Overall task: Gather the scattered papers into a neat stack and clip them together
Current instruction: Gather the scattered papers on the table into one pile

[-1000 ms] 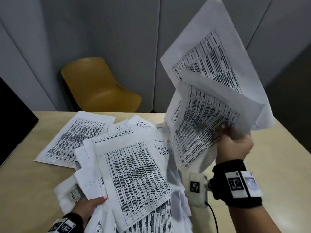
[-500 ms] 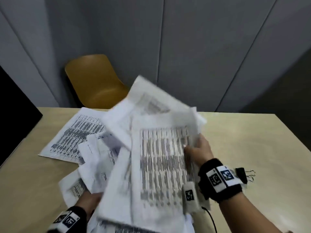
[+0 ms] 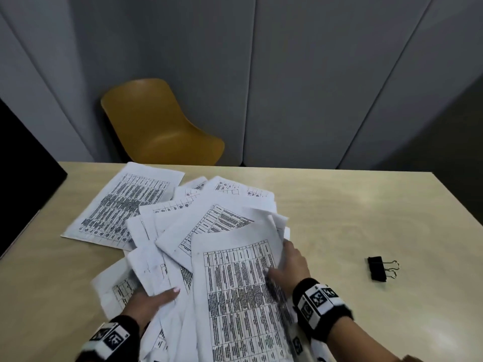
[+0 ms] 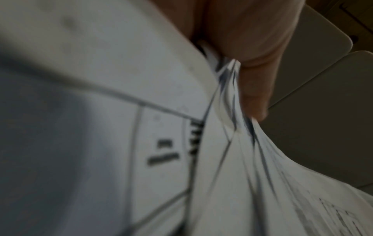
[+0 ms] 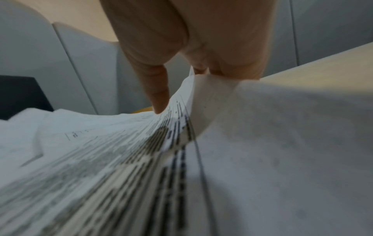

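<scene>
A loose heap of printed white papers [image 3: 209, 236] covers the left and middle of the pale wooden table [image 3: 352, 218]. My right hand [image 3: 287, 265] grips the right edge of the top sheets [image 5: 141, 143], thumb on the printed face and fingers beneath. My left hand [image 3: 154, 300] holds the lower left of the heap, thumb on top and fingers hidden under the sheets [image 4: 232, 143]. One sheet [image 3: 122, 205] lies flat at the far left. A black binder clip [image 3: 377, 268] lies apart on the table to the right of my right hand.
A mustard yellow chair [image 3: 159, 126] stands behind the table's far edge, against grey wall panels. A black panel [image 3: 23, 165] borders the table at the left. Bare tabletop spreads to the right around the clip.
My right hand has swung the raised sheets down from up in the air onto the heap. The binder clip has come into view. My left hand has stayed under the heap's left side.
</scene>
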